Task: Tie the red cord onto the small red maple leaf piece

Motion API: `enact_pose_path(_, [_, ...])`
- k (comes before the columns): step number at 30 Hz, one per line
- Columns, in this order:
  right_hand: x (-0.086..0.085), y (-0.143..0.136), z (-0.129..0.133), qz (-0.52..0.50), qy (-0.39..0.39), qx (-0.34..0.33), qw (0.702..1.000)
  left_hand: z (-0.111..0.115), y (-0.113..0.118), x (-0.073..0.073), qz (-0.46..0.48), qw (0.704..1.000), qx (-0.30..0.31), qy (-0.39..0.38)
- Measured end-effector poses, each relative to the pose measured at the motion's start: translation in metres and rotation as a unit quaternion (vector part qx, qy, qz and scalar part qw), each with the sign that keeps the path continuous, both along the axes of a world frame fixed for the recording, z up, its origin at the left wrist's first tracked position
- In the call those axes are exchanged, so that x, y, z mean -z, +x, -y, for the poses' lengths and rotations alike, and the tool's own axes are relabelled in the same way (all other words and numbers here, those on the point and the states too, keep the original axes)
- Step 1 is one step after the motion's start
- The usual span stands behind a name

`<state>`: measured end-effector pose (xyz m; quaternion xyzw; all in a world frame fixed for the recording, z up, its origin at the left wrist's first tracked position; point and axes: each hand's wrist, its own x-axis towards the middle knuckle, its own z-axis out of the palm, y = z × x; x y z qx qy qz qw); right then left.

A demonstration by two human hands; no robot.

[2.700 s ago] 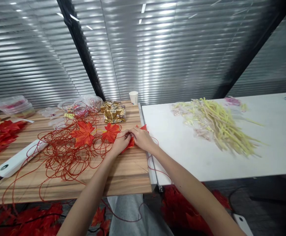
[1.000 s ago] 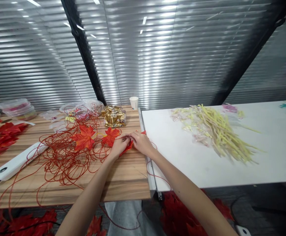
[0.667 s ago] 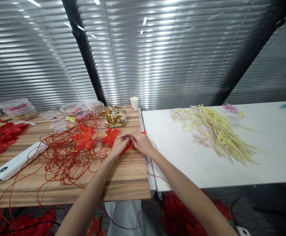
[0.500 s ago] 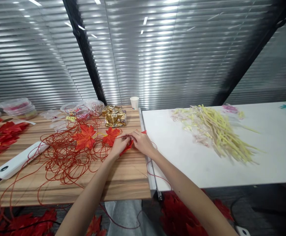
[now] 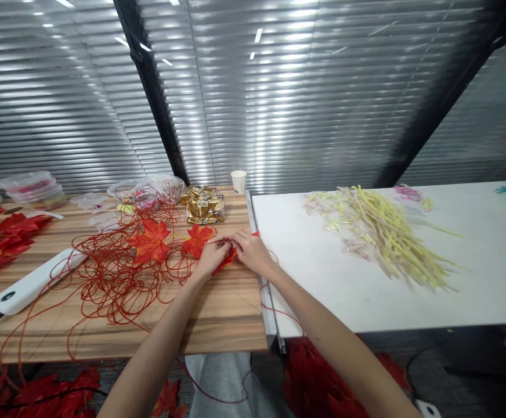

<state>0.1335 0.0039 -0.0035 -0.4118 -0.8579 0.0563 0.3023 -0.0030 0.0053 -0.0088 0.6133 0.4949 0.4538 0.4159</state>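
Ideally both hands, left hand [image 5: 212, 256] and right hand [image 5: 249, 251], fingers pinched shut on the red leaf [image 5: 227, 259], keep the red wire [image 5: 114, 278] taut; steady wrists help

Matt wood-grain table [image 5: 218, 313]; smooth white tabletop [image 5: 322, 278]; cloth-like red leaves [image 5: 151, 241]; glossy gold foil packets [image 5: 203, 204]; paper cup [image 5: 238, 181].

Wooden table [image 5: 218, 316]: red cord [image 5: 114, 278], leaves [image 5: 151, 241]; white table [image 5: 322, 290]: yellow stems [image 5: 387, 232].
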Motion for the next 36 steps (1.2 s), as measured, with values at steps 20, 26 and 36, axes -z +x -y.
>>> enact_pose_path(20, [-0.0028,-0.0005,0.0027,0.045,-0.021,0.003,0.999,-0.0002,-0.0027,-0.0011,-0.107,0.993,0.023,0.04])
enact_pose_path(26, [-0.0015,-0.0001,0.0023,0.046,-0.014,0.004,0.999,0.0002,-0.0031,-0.0013,-0.115,0.992,0.02,0.043])
enact_pose_path(36, [-0.0021,-0.0004,0.0025,0.051,-0.024,0.003,0.998,0.0006,-0.0035,-0.0013,-0.145,0.987,0.028,0.065])
